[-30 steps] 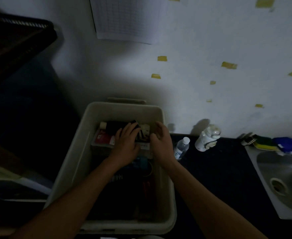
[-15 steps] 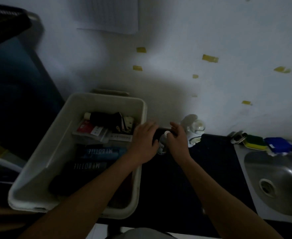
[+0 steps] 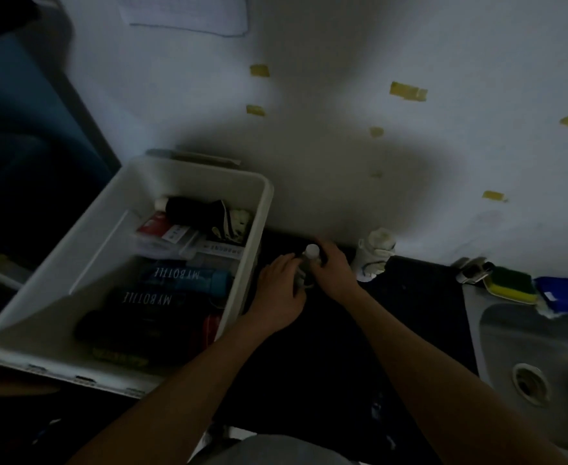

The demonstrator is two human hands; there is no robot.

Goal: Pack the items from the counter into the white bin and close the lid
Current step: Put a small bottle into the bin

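The white bin point(image 3: 57, 297) stands open at the left on the dark counter point(image 3: 410, 313). Inside lie two dark "MYBOTTLE" bottles point(image 3: 175, 286), a black roll and small boxes point(image 3: 175, 233). Just right of the bin, a small clear bottle with a white cap point(image 3: 312, 252) is on the counter. My right hand point(image 3: 334, 275) grips it near the cap. The fingers of my left hand point(image 3: 280, 293) curl round its lower body, which is mostly hidden. A white pump container point(image 3: 376, 255) stands by the wall to the right.
A flat pale piece point(image 3: 192, 158) leans between the bin and the wall. A steel sink point(image 3: 537, 364) fills the right side, with a yellow-green sponge point(image 3: 510, 286), a blue item point(image 3: 564, 293) and a small metal object point(image 3: 472, 271) behind it.
Both hands left the bin's inside and moved right to the small bottle on the counter, closing around it. The view has swung right, so the bin sits further left.
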